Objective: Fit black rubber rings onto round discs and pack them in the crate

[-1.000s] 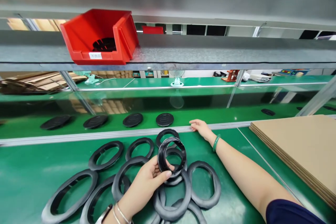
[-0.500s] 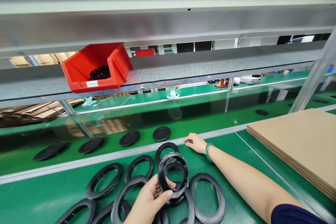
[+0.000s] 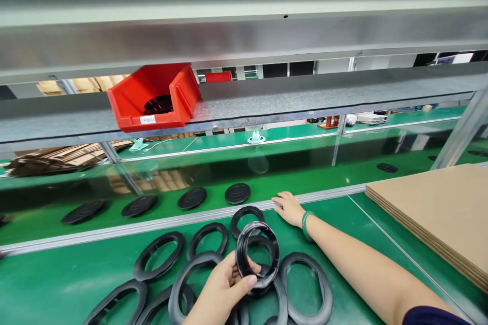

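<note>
My left hand grips a glossy black plastic ring by its lower edge, thumb in front and fingers through the opening. Ahead and to the right, my right hand holds nothing. Its fingers are outstretched over the metal rail at the belt's near edge. Beneath and around the held ring, several matte black rings lie on the green table, some overlapping. Beyond the rail, several black discs lie flat on the green belt; the one nearest my right hand is a ridged disc.
A red bin with black parts inside stands on the grey shelf above the belt. Stacked cardboard sheets lie at the right. A slanted metal post rises behind them. Flattened cardboard is piled at the far left.
The view has shifted slightly, so most things appear farther right. My right hand's fingers have stretched out and spread more. My left hand keeps its hold on the ring.
</note>
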`<state>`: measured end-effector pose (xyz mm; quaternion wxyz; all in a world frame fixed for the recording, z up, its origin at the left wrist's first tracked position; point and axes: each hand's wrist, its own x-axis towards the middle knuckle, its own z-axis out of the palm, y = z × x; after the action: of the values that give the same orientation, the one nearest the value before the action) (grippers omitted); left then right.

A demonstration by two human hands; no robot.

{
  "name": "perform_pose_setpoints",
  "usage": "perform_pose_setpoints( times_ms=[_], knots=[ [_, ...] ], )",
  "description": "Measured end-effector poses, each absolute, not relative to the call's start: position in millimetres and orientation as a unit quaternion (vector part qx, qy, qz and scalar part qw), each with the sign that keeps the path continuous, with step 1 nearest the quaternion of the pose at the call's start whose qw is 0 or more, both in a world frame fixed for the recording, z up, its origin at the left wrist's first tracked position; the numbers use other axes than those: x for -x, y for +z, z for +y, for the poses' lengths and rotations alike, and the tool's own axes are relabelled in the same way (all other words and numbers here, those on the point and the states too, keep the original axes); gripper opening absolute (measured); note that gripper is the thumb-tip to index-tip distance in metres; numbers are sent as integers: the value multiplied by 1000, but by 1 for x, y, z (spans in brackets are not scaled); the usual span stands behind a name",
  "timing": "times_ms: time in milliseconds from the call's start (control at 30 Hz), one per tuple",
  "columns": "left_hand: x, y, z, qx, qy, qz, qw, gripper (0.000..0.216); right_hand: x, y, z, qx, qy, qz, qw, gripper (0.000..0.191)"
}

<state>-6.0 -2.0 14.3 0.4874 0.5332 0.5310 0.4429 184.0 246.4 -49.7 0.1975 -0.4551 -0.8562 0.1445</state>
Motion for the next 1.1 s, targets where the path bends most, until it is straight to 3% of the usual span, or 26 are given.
perform_pose_setpoints(
  times_ms=[100,300,1100],
  knots=[
    [5,18,-2,-535,435,536,487,33,-183,-47,243,463,139,-865,138,42],
    [4,15,-3,-527,449,536,483,34,-183,-43,240,471,128,-866,107,44],
    [8,14,-2,-546,418,552,471,34,-182,-47,242,448,119,-879,110,46]
  ],
)
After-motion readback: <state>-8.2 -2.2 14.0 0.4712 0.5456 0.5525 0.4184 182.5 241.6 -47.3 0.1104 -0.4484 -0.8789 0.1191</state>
